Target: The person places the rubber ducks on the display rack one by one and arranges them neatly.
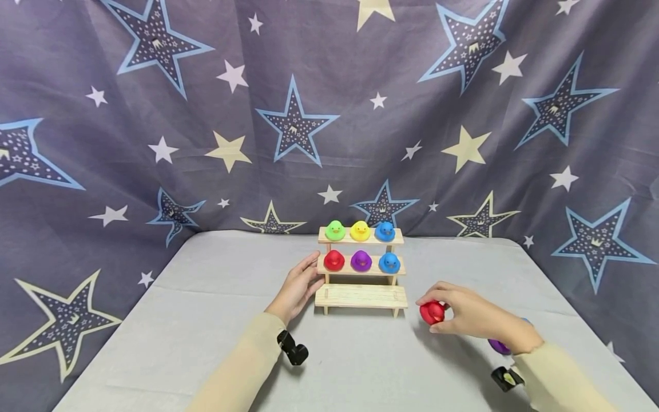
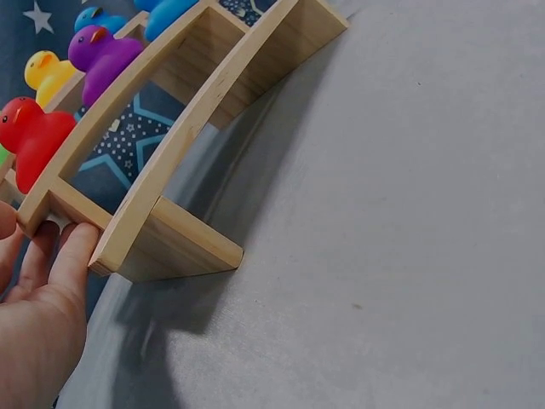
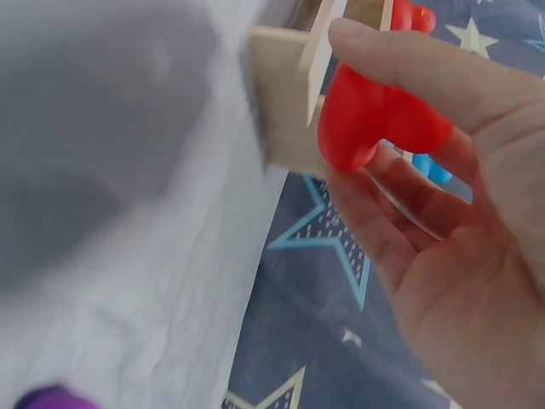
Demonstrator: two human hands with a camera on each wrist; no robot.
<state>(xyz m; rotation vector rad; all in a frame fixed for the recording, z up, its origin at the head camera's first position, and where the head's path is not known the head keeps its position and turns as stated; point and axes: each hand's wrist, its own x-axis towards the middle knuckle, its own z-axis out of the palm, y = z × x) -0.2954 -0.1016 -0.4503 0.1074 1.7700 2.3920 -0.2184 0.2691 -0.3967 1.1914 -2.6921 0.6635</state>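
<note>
The right hand [image 1: 462, 312] is pinching a red rubber duck [image 1: 431, 313] beside the wooden stand [image 1: 360, 296], whose end the left hand [image 1: 296, 289] is gripping. Probably light and soft, the duck is offering rounded sides for holding.

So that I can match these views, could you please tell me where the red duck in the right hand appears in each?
Head: the held red duck is right of and below centre, in the right hand.
Left wrist: not in it; the other red duck sits at left.
Right wrist: the held red duck is above and right of centre.
Shared landmark: the wooden stand.
</note>
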